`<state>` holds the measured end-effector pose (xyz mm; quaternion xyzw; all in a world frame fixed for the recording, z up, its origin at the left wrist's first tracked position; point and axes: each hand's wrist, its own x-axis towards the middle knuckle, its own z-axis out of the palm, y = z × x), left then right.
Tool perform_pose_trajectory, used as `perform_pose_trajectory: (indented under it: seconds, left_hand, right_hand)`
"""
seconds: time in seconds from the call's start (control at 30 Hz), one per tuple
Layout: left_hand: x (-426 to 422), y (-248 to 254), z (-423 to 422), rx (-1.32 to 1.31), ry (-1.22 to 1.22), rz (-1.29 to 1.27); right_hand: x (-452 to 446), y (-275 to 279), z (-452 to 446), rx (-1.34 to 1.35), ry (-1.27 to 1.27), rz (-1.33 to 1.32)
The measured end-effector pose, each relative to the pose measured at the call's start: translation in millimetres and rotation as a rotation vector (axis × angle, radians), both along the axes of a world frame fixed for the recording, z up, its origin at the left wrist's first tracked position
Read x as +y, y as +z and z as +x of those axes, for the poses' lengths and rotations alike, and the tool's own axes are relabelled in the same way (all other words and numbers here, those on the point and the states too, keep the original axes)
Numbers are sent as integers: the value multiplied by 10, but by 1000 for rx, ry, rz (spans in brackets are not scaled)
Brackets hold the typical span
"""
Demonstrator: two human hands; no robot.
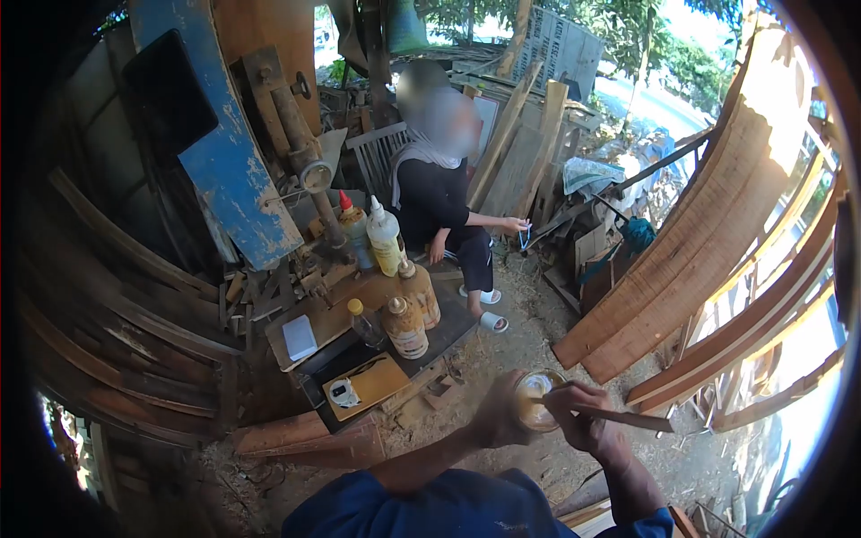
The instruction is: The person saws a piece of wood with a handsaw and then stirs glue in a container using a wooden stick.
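Observation:
My left hand [499, 414] is wrapped round a small round container [541, 411] with whitish stuff inside, held in front of my body. My right hand [583, 416] grips a thin wooden stick [628, 418]; one end of it reaches into the container, and the other sticks out to the right. To the left of my hands stands a low table [448, 334] bearing glue-like bottles [406, 328], a small bottle with a yellow cap [366, 325], a white box [300, 338] and a brown board [368, 386].
Beyond the table a person [435, 193] sits holding a thin light-blue item. Long curved planks [682, 215] lean at the right. A blue board [238, 170] and a metal clamp [305, 161] stand at the left. Wood pieces [314, 441] lie below the table.

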<state>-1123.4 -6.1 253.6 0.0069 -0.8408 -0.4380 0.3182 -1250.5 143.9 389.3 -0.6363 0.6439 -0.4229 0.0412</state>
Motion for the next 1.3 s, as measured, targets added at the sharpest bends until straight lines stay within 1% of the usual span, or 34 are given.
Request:
perform_pose_trajectory:
  seconds: [0.03, 0.07, 0.1, 0.13, 0.17, 0.23, 0.27, 0.3, 0.37, 0.43, 0.5, 0.53, 0.6, 0.63, 0.67, 0.7, 0.73, 0.77, 0.8, 0.83, 0.87, 0.93, 0.97, 1.0, 1.07, 1.1, 1.13, 1.17, 1.2, 1.23, 1.27, 1.3]
  left_hand:
    - [79, -4, -26, 50, 45, -14]
    - [157, -9, -35, 47, 54, -12]
    - [185, 5, -69, 33, 61, 80]
    - [188, 103, -127, 26, 67, 169]
    - [248, 250, -156, 72, 103, 210]
    - [417, 145, -298, 93, 112, 247]
    - [473, 112, -342, 112, 114, 273]
    - [523, 81, -333, 15, 106, -2]
    - [638, 209, -366, 23, 100, 32]
    - [610, 298, -408, 30, 69, 36]
    - [569, 240, -465, -30, 17, 264]
    - [594, 192, -507, -41, 9, 275]
    - [697, 53, -578, 16, 30, 39]
    - [763, -65, -606, -76, 36, 48]
    - [741, -62, -666, 40, 56, -38]
    - [740, -238, -709, 53, -3, 164]
    - [675, -281, -726, 107, 14, 106]
    - [584, -298, -743, 160, 30, 51]
    - [567, -324, -775, 245, 11, 186]
    - [591, -173, -806, 247, -1, 144]
    - [625, -199, -869, 242, -107, 274]
    - [671, 76, -852, 203, -71, 70]
    - [637, 40, -853, 200, -95, 75]
    - [596, -11, -864, 225, -96, 103]
    - [573, -13, -913, 262, -97, 136]
    - [610, 14, -917, 255, -100, 97]
    - [659, 20, -928, 247, -108, 58]
    - [696, -15, -955, 281, -158, -7]
    - [698, -50, -959, 277, -183, -4]
    - [658, -82, -951, 265, -180, 42]
    - [600, -127, -939, 253, -168, 87]
    - [536, -219, -928, 236, -162, 117]
  right_hand:
    - [21, 65, -96, -48, -53, 38]
    - [64, 128, -204, -94, -106, 81]
    - [145, 36, -359, -80, -116, 65]
    - [225, 64, -387, -69, -105, 61]
    - [315, 104, -361, -62, -51, 64]
    - [445, 114, -300, -24, 73, 59]
    - [462, 134, -293, -2, 72, 50]
    - [462, 148, -369, -16, 75, 48]
    - [460, 175, -561, -109, -36, 51]
    - [580, 102, -662, -102, -36, 59]
    - [670, 127, -600, -88, -30, 66]
    - [691, 102, -539, -46, 3, 33]
    - [683, 64, -588, -63, 19, 21]
    - [639, 54, -668, -92, -28, 0]
    - [624, 52, -769, -121, -88, -11]
    - [666, 57, -848, -119, -109, 31]
    - [709, 82, -919, -115, -130, 69]
    - [774, 134, -923, -126, -85, 83]
    - [840, 167, -872, -142, -41, 99]
    - [821, 183, -785, -121, -21, 101]
    - [775, 190, -715, -98, 3, 98]
    - [700, 167, -804, -132, -129, -8]
    - [735, 225, -900, -86, -170, 16]
    - [820, 194, -949, -114, -192, 40]
    - [905, 271, -777, -114, -66, 88]
    - [897, 290, -636, -61, -73, 148]
    - [832, 296, -608, 7, -36, 73]
    - [839, 238, -705, -36, -90, 17]
    - [840, 178, -802, -78, -144, -46]
    - [900, 262, -806, -91, -278, 52]
    - [942, 282, -761, -94, -285, 51]
    - [980, 287, -698, -131, -218, 103]
